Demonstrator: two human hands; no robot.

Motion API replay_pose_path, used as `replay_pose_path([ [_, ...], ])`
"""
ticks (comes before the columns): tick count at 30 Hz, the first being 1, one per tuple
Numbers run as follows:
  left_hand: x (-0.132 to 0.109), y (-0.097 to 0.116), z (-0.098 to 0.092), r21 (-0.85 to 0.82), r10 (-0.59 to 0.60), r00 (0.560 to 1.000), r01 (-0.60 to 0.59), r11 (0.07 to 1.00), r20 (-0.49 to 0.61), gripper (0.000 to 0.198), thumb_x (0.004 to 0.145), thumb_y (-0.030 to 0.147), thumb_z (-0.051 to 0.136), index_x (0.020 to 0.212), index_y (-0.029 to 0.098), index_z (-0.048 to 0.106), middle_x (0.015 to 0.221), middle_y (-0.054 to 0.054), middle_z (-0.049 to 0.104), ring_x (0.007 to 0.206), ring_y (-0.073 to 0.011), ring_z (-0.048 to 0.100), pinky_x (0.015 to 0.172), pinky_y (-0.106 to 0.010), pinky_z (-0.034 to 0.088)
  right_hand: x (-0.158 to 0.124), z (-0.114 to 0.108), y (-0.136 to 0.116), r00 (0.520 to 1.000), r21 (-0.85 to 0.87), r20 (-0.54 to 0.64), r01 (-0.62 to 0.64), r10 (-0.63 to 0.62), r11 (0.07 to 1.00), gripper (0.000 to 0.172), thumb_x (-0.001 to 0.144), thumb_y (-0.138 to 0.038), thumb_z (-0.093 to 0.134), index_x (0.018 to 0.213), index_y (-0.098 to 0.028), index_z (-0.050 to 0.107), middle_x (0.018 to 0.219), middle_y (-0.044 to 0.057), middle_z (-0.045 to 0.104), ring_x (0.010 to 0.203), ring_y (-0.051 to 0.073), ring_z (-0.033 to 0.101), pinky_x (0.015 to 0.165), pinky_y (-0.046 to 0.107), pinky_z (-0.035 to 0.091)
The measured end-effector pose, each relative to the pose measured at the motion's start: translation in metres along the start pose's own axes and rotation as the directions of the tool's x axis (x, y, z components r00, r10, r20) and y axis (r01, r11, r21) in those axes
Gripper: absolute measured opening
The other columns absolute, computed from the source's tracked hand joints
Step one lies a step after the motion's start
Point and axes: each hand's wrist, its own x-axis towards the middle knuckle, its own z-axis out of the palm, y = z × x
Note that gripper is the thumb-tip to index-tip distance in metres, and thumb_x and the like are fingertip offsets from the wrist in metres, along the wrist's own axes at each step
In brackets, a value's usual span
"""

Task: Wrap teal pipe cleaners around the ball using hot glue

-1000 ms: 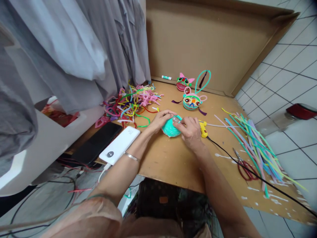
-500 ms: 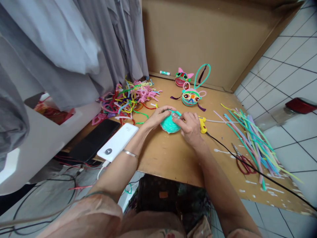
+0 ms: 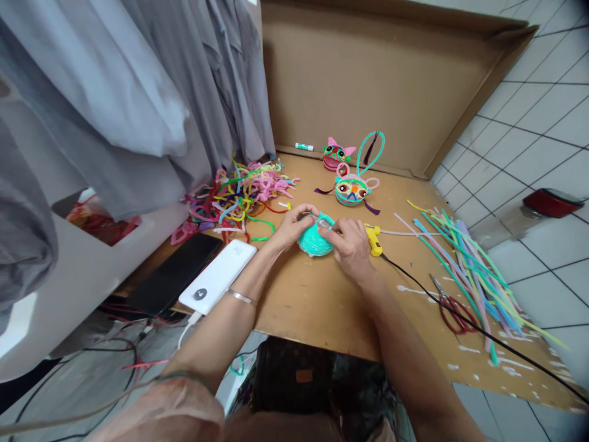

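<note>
A turquoise bowl-shaped piece wound from pipe cleaner [image 3: 315, 241] is held above the brown table, with a small clear, shiny patch near its top. My left hand [image 3: 294, 226] is closed on its left rim, thumb and fingers bent round the edge. From the other side, my right hand [image 3: 350, 244] grips the right part, thumb and index finger pressed at the clear patch. What lies under the right fingertips is hidden. Just right of that hand lies a yellow glue gun [image 3: 373, 239] with a clear glue stick behind it and a black cord.
Two finished animal heads [image 3: 351, 190] stand at the back beside a glue stick tube [image 3: 304, 147]. Tangled pipe cleaners [image 3: 248, 190] lie left, near a white power bank [image 3: 218, 276] and black phone [image 3: 177, 273]. Straight pipe cleaners [image 3: 473, 270] and red-handled scissors [image 3: 455, 312] lie right.
The view has tilted slightly, so the table sits lower in the picture. Both hands keep hold of the turquoise piece; the right fingers have shifted a little on it.
</note>
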Motion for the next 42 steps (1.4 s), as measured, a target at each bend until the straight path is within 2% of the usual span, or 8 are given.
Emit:
replay_pose_path([
  [4, 0.002, -0.002, -0.002, 0.06, 0.024, 0.999, -0.026, 0.998, 0.021, 0.015, 0.069, 0.027, 0.058, 0.079, 0.018, 0.061, 0.08, 0.0, 0.06, 0.077, -0.0145, 0.053, 0.074, -0.026, 0.044, 0.001, -0.001, 0.002, 1.0, -0.029, -0.01, 0.03, -0.03, 0.999, 0.031, 0.093, -0.006, 0.047, 0.099, -0.026, 0.071, 0.077, 0.003, 0.055, 0.077, 0.017, 0.043, 0.07, 0.032, 0.026],
  [11, 0.004, -0.012, -0.006, 0.2, 0.184, 0.982, -0.188, 0.962, 0.039, 0.022, 0.077, 0.025, 0.048, 0.08, 0.018, 0.069, 0.098, -0.006, 0.067, 0.102, -0.021, 0.06, 0.099, -0.036, 0.045, 0.0, 0.0, 0.004, 1.0, -0.016, -0.001, -0.004, 0.004, 1.0, 0.032, 0.094, -0.008, 0.045, 0.099, -0.026, 0.071, 0.077, 0.003, 0.054, 0.076, 0.017, 0.041, 0.07, 0.033, 0.025],
  [16, -0.002, -0.005, -0.009, 0.324, 0.257, 0.963, -0.27, 0.907, 0.084, 0.027, 0.086, 0.027, 0.048, 0.088, 0.018, 0.074, 0.108, -0.008, 0.063, 0.106, -0.0204, 0.06, 0.1, -0.037, 0.045, -0.002, 0.002, 0.006, 0.997, 0.02, 0.041, -0.062, 0.061, 0.998, 0.033, 0.094, -0.007, 0.044, 0.099, -0.027, 0.07, 0.076, 0.003, 0.052, 0.075, 0.018, 0.041, 0.069, 0.033, 0.025],
  [20, -0.007, 0.006, -0.012, 0.428, 0.268, 0.949, -0.313, 0.848, 0.164, 0.032, 0.089, 0.029, 0.046, 0.099, 0.019, 0.075, 0.106, -0.008, 0.063, 0.105, -0.0206, 0.059, 0.1, -0.037, 0.045, -0.001, 0.001, 0.005, 0.992, 0.013, 0.067, -0.106, 0.105, 0.994, 0.033, 0.094, -0.009, 0.043, 0.099, -0.027, 0.071, 0.078, 0.004, 0.053, 0.076, 0.018, 0.042, 0.069, 0.034, 0.025],
  [26, -0.012, 0.02, -0.013, 0.503, 0.186, 0.93, -0.332, 0.798, 0.318, 0.041, 0.083, 0.037, 0.058, 0.119, 0.019, 0.066, 0.124, -0.01, 0.06, 0.12, -0.0266, 0.055, 0.11, -0.043, 0.04, 0.0, -0.002, 0.004, 0.993, -0.016, 0.027, -0.118, 0.118, 0.993, 0.03, 0.097, -0.014, 0.043, 0.098, -0.025, 0.071, 0.076, 0.003, 0.052, 0.075, 0.018, 0.042, 0.068, 0.033, 0.026],
  [31, -0.014, 0.015, -0.005, 0.527, 0.175, 0.918, -0.351, 0.774, 0.356, 0.077, 0.064, 0.058, 0.081, 0.127, 0.02, 0.057, 0.132, -0.014, 0.057, 0.127, -0.0332, 0.052, 0.111, -0.047, 0.039, -0.002, -0.001, 0.006, 0.993, -0.014, 0.027, -0.115, 0.115, 0.993, 0.026, 0.096, -0.015, 0.046, 0.095, -0.024, 0.071, 0.078, 0.004, 0.053, 0.076, 0.019, 0.042, 0.068, 0.033, 0.027],
  [34, -0.014, 0.006, -0.001, 0.523, 0.198, 0.916, -0.366, 0.77, 0.349, 0.091, 0.054, 0.058, 0.087, 0.129, 0.02, 0.053, 0.137, -0.016, 0.053, 0.132, -0.0358, 0.048, 0.113, -0.05, 0.037, -0.003, 0.0, 0.007, 0.989, -0.007, 0.049, -0.139, 0.139, 0.99, 0.026, 0.095, -0.014, 0.046, 0.097, -0.024, 0.07, 0.079, 0.004, 0.054, 0.077, 0.019, 0.043, 0.069, 0.033, 0.027],
  [42, -0.013, -0.006, 0.003, 0.536, 0.253, 0.918, -0.386, 0.751, 0.307, 0.076, 0.064, 0.035, 0.081, 0.132, 0.019, 0.051, 0.14, -0.016, 0.05, 0.133, -0.0332, 0.048, 0.114, -0.047, 0.038, -0.002, 0.0, 0.006, 0.993, -0.044, 0.038, -0.112, 0.114, 0.993, 0.027, 0.096, -0.011, 0.044, 0.102, -0.021, 0.068, 0.079, 0.005, 0.057, 0.077, 0.02, 0.045, 0.068, 0.033, 0.027],
])
